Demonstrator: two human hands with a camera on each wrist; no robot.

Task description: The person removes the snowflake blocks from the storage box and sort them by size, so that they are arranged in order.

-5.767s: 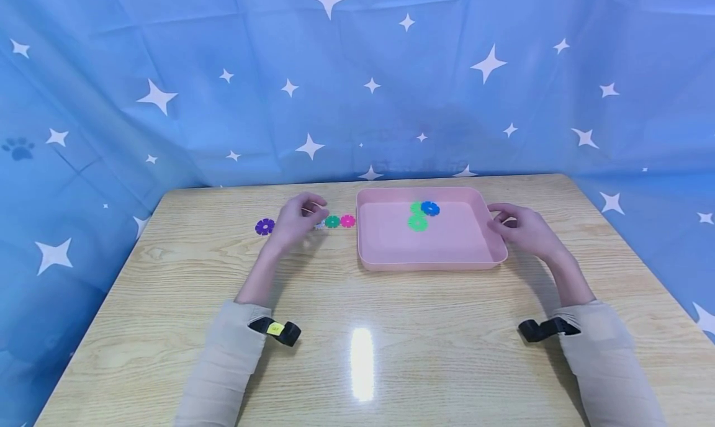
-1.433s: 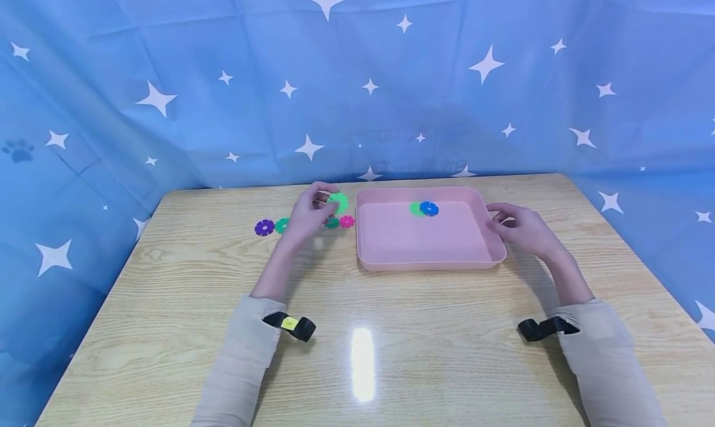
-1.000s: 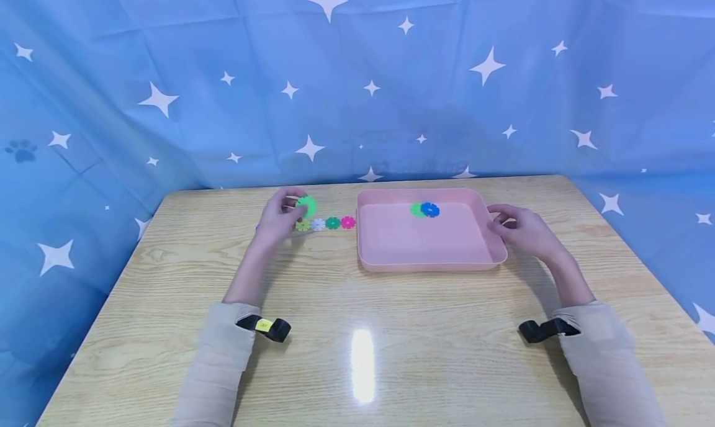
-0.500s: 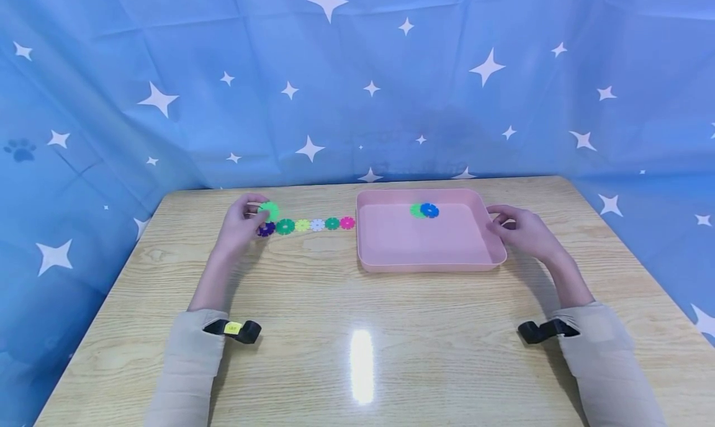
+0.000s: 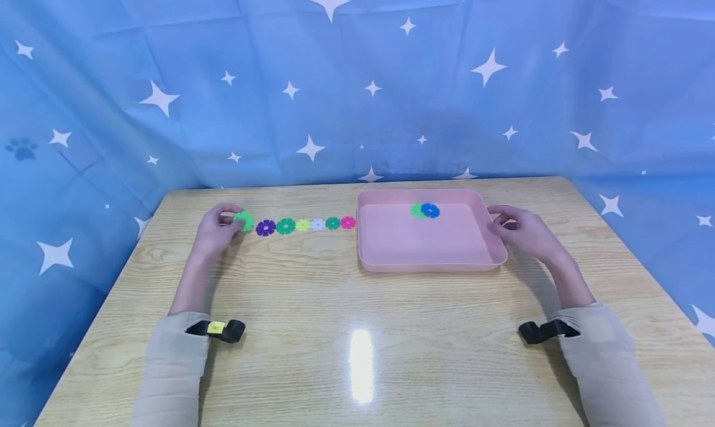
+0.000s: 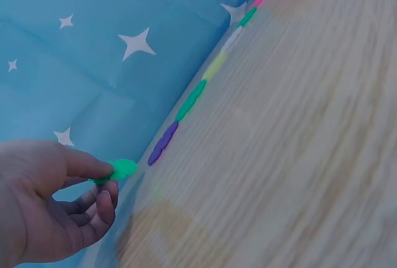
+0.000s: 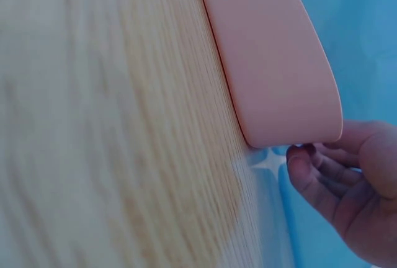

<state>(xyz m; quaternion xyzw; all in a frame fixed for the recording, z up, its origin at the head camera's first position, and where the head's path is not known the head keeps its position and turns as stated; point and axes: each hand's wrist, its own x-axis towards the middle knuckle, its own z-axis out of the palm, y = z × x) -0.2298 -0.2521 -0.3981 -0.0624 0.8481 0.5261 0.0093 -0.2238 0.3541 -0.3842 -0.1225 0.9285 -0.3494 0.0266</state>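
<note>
My left hand (image 5: pixel 212 231) pinches a bright green snowflake building disc (image 6: pixel 125 168) between thumb and fingers, just above the table. To its right lies a row of discs: purple (image 5: pixel 265 228), green (image 5: pixel 286 226), yellow (image 5: pixel 303 224), white (image 5: pixel 317 224), another green (image 5: pixel 332 223) and pink (image 5: pixel 348 222). The pink tray (image 5: pixel 430 247) stands beside the row's right end. Inside it, a blue disc (image 5: pixel 431 210) partly overlaps a light green disc (image 5: pixel 416 210). My right hand (image 5: pixel 522 228) holds the tray's right wall by the rim; the fingertips are partly hidden in the right wrist view.
The wooden table (image 5: pixel 313 328) has its far edge against a blue curtain (image 5: pixel 268 61) printed with white stars. A bright light reflection (image 5: pixel 362 365) shows on the tabletop near the front. Black wrist straps (image 5: pixel 223 331) are worn over both sleeves.
Several seconds ago two light green discs lay in the tray; one is now in my left hand. That hand has carried it left past the purple disc and lower. My right hand has stayed put.
</note>
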